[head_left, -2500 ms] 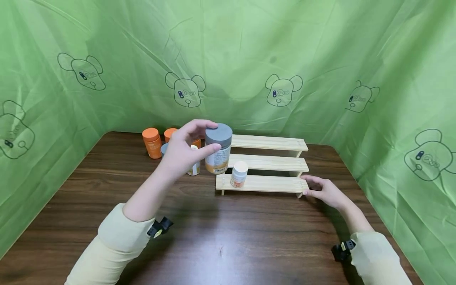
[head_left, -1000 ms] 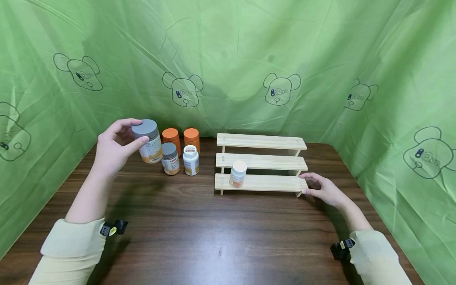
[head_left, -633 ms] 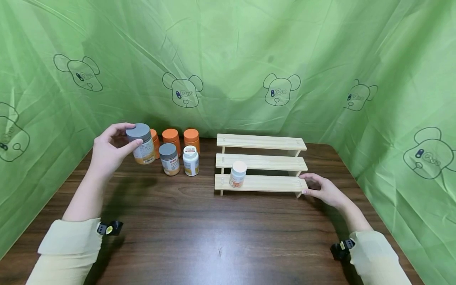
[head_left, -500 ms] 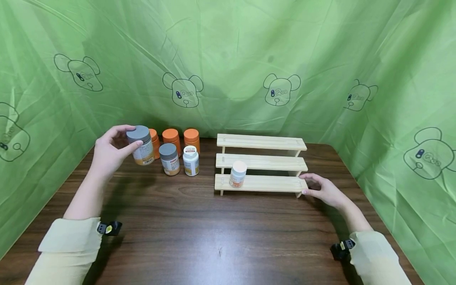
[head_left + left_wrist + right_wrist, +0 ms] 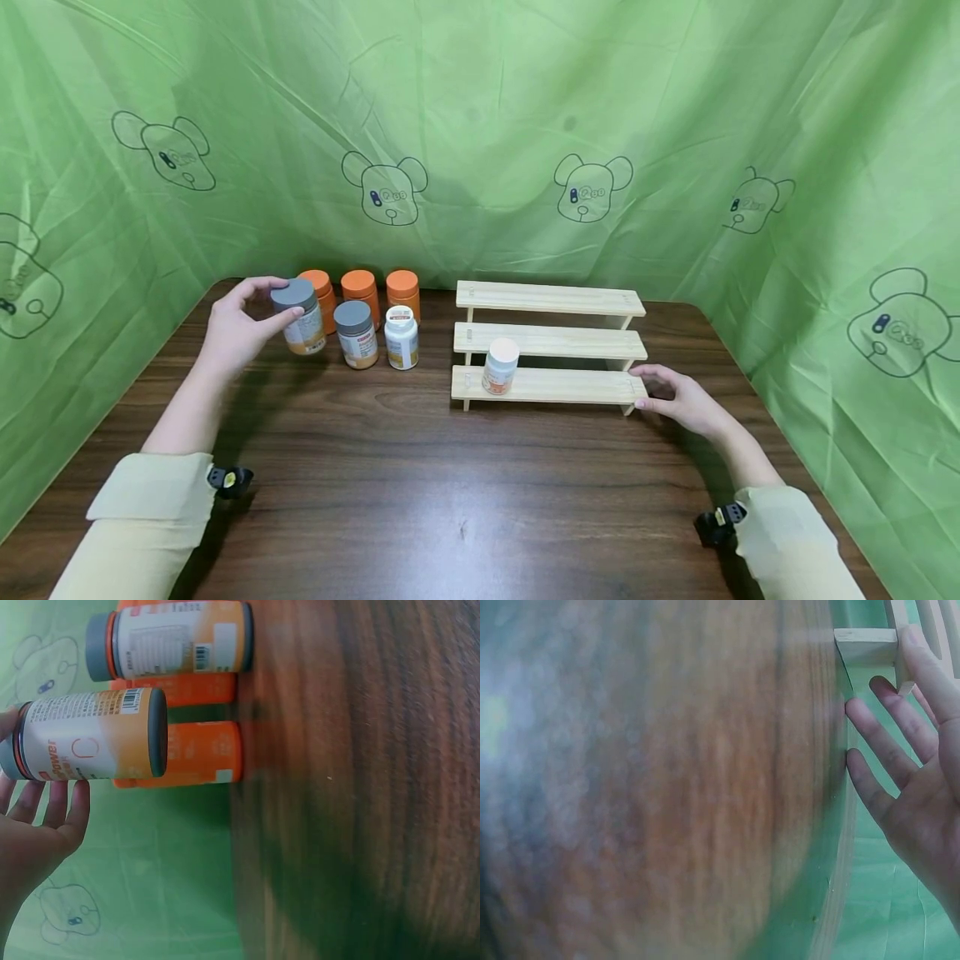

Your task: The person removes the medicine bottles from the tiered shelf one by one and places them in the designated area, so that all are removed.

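Observation:
My left hand (image 5: 234, 330) grips a grey-lidded supplement bottle (image 5: 303, 327) between thumb and fingers near its lid. In the left wrist view, the base of this white-and-orange bottle (image 5: 90, 739) sits apart from the tabletop. Right beside it stands a second grey-lidded bottle (image 5: 356, 340), then a white bottle (image 5: 402, 343). Over at the right, my right hand (image 5: 684, 405) holds the end of the lowest shelf of a three-tier wooden stand (image 5: 570, 387), thumb at the front and fingers behind. A small white-capped bottle (image 5: 501, 371) stands on that shelf's left part.
Behind the grey-lidded bottles, three orange bottles (image 5: 403, 287) line the back of the dark wooden table (image 5: 450, 492). Green cloth (image 5: 495, 108) with printed bear faces hangs behind and at both sides.
My left hand has carried the grey-lidded bottle leftward from in front of the stand, then lowered it, uncovering more of the leftmost orange bottle. The right hand stays on the stand.

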The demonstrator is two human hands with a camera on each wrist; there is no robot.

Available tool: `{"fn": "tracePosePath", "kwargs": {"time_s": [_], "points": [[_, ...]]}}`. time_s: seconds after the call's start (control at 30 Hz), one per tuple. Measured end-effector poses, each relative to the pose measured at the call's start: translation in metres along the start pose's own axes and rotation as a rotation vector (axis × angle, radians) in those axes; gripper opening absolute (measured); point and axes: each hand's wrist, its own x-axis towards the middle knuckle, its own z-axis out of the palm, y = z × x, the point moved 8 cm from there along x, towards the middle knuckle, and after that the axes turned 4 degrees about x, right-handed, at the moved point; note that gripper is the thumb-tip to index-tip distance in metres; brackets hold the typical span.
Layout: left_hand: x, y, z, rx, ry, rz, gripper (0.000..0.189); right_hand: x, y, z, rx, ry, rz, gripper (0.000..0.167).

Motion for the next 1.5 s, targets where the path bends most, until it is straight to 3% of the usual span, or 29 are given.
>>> {"fn": "tracePosePath", "kwargs": {"time_s": [0.17,0.53,1.23,1.5], "points": [[0.007,-0.023,0.007,0.03,-0.015,-0.009,0.047,0.0,-0.001,0.0,0.007,-0.001,-0.003,0.05],[0.007,-0.044,0.017,0.082,-0.133,-0.06,0.052,-0.001,0.0,0.0,0.0,-0.005,0.005,0.05],[0.009,-0.057,0.029,0.074,-0.211,-0.07,0.057,0.0,0.0,0.001,0.023,-0.002,-0.019,0.049],[0.007,-0.053,0.028,0.085,-0.224,-0.08,0.062,0.001,-0.001,0.001,0.017,-0.006,-0.011,0.05]]}}
